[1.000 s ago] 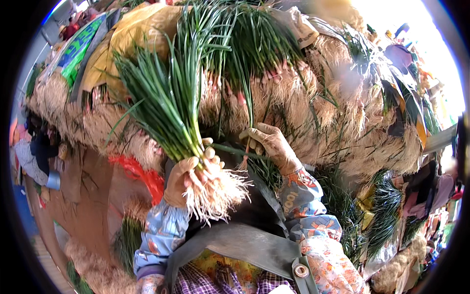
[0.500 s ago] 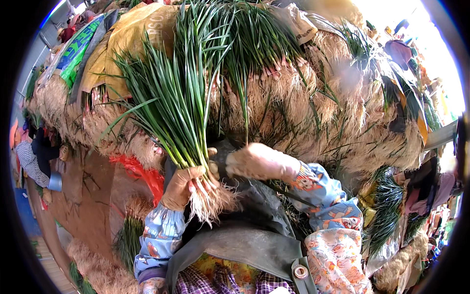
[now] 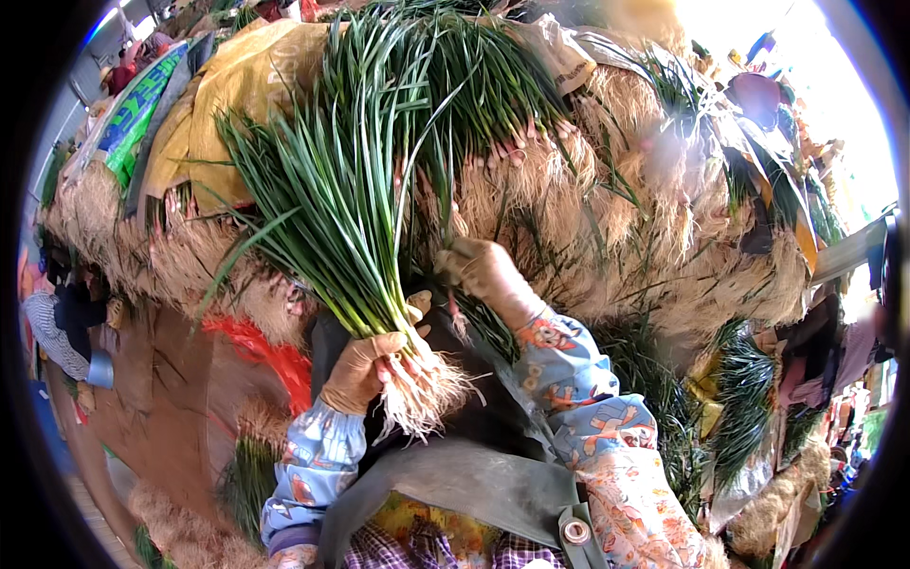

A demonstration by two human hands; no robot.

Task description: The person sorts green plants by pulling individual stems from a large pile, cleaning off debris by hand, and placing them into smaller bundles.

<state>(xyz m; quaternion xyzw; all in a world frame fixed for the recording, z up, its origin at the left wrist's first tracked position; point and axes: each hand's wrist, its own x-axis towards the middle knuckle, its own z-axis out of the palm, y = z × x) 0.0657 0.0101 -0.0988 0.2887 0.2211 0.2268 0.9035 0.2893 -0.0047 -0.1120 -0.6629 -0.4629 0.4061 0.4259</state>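
Observation:
My left hand point(image 3: 365, 365), in a tan glove, is closed round the lower stems of a bunch of green garlic point(image 3: 355, 228). The long green leaves fan upward, and the pale roots hang below the fist. My right hand point(image 3: 483, 270), gloved too, is right of the bunch, with fingers pinched on a single green garlic plant point(image 3: 456, 308). Its pinkish bulb and roots dangle under the fingers; the hand hides part of its stem. Beyond both hands is a heap of green garlic point(image 3: 502, 104), leaves away from me and roots point(image 3: 607, 256) toward me.
A yellow sack point(image 3: 251, 90) covers part of the heap at the left. Red plastic point(image 3: 265, 351) lies beside my left forearm, near another bundle point(image 3: 254, 465). A dark apron point(image 3: 455, 479) covers my lap. More green garlic point(image 3: 749, 408) lies at the right. Another person point(image 3: 66, 322) is at far left.
My right hand has moved slightly left and up, its fingers turned toward the heap; a bulb now hangs under it. My left hand still holds the bunch in nearly the same place.

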